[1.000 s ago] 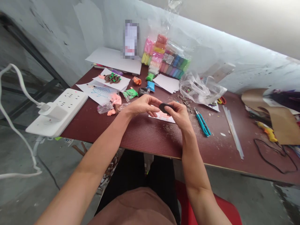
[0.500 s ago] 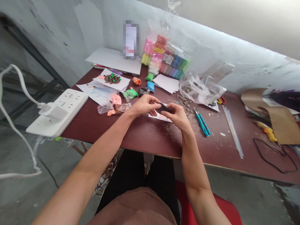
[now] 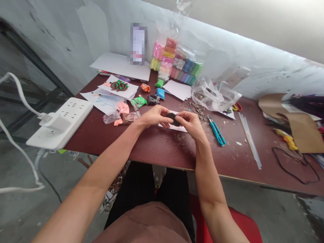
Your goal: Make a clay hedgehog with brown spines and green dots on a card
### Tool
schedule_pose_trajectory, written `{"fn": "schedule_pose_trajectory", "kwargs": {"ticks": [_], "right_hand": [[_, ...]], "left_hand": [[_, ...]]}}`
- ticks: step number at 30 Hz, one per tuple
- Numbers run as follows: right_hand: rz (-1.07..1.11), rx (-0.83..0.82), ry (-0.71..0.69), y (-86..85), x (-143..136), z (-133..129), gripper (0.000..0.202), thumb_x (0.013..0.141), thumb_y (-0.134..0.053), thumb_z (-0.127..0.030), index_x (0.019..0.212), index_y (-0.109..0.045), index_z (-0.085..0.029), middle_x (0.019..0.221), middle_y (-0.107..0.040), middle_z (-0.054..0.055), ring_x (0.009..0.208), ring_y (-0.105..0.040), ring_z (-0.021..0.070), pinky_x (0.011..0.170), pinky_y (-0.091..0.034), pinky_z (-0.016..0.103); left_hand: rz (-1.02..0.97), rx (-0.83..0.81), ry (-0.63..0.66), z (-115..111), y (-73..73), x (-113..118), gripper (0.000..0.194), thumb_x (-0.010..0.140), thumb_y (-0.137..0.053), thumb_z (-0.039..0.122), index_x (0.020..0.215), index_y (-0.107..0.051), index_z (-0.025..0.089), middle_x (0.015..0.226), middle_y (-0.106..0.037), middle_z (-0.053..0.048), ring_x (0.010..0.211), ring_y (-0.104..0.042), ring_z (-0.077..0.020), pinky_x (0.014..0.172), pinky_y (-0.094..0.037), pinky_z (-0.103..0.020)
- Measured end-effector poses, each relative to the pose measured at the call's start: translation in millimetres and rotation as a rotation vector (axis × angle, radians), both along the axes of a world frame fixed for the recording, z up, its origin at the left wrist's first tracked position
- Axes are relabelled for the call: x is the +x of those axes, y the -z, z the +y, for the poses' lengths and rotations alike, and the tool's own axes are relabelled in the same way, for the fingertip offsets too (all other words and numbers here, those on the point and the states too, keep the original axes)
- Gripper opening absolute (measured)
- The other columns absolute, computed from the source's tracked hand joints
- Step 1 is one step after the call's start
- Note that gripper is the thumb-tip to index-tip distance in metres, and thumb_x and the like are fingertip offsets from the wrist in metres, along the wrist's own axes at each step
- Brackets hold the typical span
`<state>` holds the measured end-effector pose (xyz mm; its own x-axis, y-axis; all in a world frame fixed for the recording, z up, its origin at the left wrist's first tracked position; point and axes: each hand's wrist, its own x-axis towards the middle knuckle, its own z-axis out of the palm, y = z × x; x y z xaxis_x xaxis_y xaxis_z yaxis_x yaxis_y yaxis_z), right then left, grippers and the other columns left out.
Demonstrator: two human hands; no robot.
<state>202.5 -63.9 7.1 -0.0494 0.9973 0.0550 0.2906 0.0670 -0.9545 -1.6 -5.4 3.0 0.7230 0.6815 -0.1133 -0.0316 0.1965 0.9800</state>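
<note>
Between my two hands is a flattened piece of black clay (image 3: pixel 174 119), held over the table. My left hand (image 3: pixel 157 116) pinches its left side with thumb and fingers. From the other side my right hand (image 3: pixel 190 123) grips the right edge, also between thumb and fingers. Below it lies a white paper (image 3: pixel 179 129) with red marks, partly hidden by the hands. Striped seeds (image 3: pixel 198 110) are scattered beyond the right hand. Nearer the left hand are a black clay packet (image 3: pixel 153 99), a green clay packet (image 3: pixel 138 102) and peach clay (image 3: pixel 123 107).
Teal-handled cutters (image 3: pixel 217 132) and clear glue sticks (image 3: pixel 249 140) lie to the right, with a yellow glue gun (image 3: pixel 288 139) and its cord farther on. A white power strip (image 3: pixel 76 109) is at the left edge. Bagged colored clay (image 3: pixel 187 69) leans against the wall.
The black clay has turned from nearly edge-on to showing a broad rounded face. Both hands have shifted their fingers around it and still hold it.
</note>
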Motion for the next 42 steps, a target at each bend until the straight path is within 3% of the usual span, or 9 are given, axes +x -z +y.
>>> {"fn": "schedule_pose_trajectory", "kwargs": {"ticks": [6,14,17,22,26,28,31,34,42], "right_hand": [[-0.01,-0.009,-0.016,-4.1,-2.5,-2.2,0.05,0.077,-0.078,-0.07,0.076,-0.069,-0.021,0.069,-0.066,0.001,0.064,-0.056,0.0139,0.061,-0.047,0.028],[-0.002,-0.025,-0.018,-3.3,-0.7,-1.6,0.055,0.078,-0.075,-0.075,0.075,-0.066,-0.021,0.066,-0.063,-0.001,0.061,-0.054,0.0132,0.057,-0.046,0.027],[-0.008,-0.01,0.007,-2.3,-0.7,-0.5,0.054,0.078,-0.075,-0.075,0.077,-0.066,-0.021,0.067,-0.062,-0.001,0.061,-0.054,0.0128,0.057,-0.045,0.026],[0.01,-0.092,-0.033,-7.4,1.0,-2.8,0.051,0.072,-0.084,-0.068,0.081,-0.068,-0.02,0.071,-0.069,0.002,0.06,-0.056,0.012,0.057,-0.046,0.026],[0.008,-0.131,-0.086,-8.3,2.9,-3.8,0.041,0.069,-0.089,-0.054,0.079,-0.072,-0.018,0.073,-0.071,0.003,0.062,-0.055,0.0115,0.059,-0.045,0.026],[0.013,-0.13,-0.082,-7.4,2.8,-3.7,0.039,0.07,-0.089,-0.051,0.08,-0.072,-0.017,0.073,-0.072,0.003,0.062,-0.055,0.0114,0.059,-0.045,0.026],[0.041,-0.132,-0.06,-7.3,2.1,-3.8,0.04,0.069,-0.09,-0.051,0.081,-0.071,-0.018,0.073,-0.072,0.002,0.061,-0.056,0.0116,0.059,-0.045,0.027],[0.032,-0.131,-0.052,-9.1,1.4,-4.8,0.042,0.07,-0.089,-0.055,0.076,-0.069,-0.018,0.07,-0.071,0.002,0.059,-0.056,0.0112,0.057,-0.045,0.026],[0.043,-0.064,-0.038,-8.1,-0.4,-4.1,0.042,0.068,-0.089,-0.053,0.076,-0.066,-0.02,0.066,-0.065,-0.001,0.059,-0.054,0.0107,0.057,-0.042,0.026]], "left_hand": [[0.048,0.043,0.005,-3.2,4.2,5.5,0.019,0.074,-0.082,0.01,0.089,-0.07,0.009,0.073,-0.074,-0.003,0.058,-0.071,-0.0127,0.055,-0.057,-0.021],[-0.029,0.025,-0.011,-3.4,2.4,3.4,0.036,0.067,-0.089,0.01,0.096,-0.068,0.01,0.082,-0.074,-0.002,0.062,-0.07,-0.0109,0.063,-0.06,-0.024],[-0.043,0.009,-0.041,-2.9,2.6,4.1,0.032,0.071,-0.09,0.017,0.092,-0.067,0.01,0.079,-0.073,-0.003,0.064,-0.071,-0.0118,0.063,-0.06,-0.024],[-0.069,0.0,-0.18,-2.0,3.4,5.2,0.027,0.078,-0.087,0.018,0.086,-0.062,0.012,0.073,-0.07,-0.001,0.063,-0.072,-0.0119,0.061,-0.059,-0.022],[-0.092,0.007,-0.136,-3.8,-0.1,3.7,0.033,0.076,-0.089,0.019,0.101,-0.07,0.009,0.082,-0.075,-0.005,0.068,-0.073,-0.0122,0.064,-0.06,-0.023],[-0.084,0.025,-0.117,-4.4,-1.0,4.2,0.03,0.077,-0.089,0.023,0.098,-0.074,0.008,0.082,-0.076,-0.006,0.069,-0.071,-0.0116,0.065,-0.06,-0.022],[-0.077,0.041,-0.185,-4.0,0.3,6.5,0.023,0.08,-0.087,0.027,0.084,-0.074,0.008,0.076,-0.073,-0.005,0.066,-0.068,-0.0105,0.061,-0.059,-0.021],[-0.091,0.033,-0.256,-3.1,2.1,8.1,0.022,0.081,-0.086,0.026,0.085,-0.073,0.009,0.077,-0.073,-0.004,0.067,-0.068,-0.0109,0.059,-0.057,-0.021],[-0.058,-0.001,-0.21,-3.8,0.7,7.3,0.016,0.086,-0.081,0.022,0.088,-0.073,0.008,0.076,-0.073,-0.005,0.067,-0.07,-0.0124,0.062,-0.06,-0.024]]}}
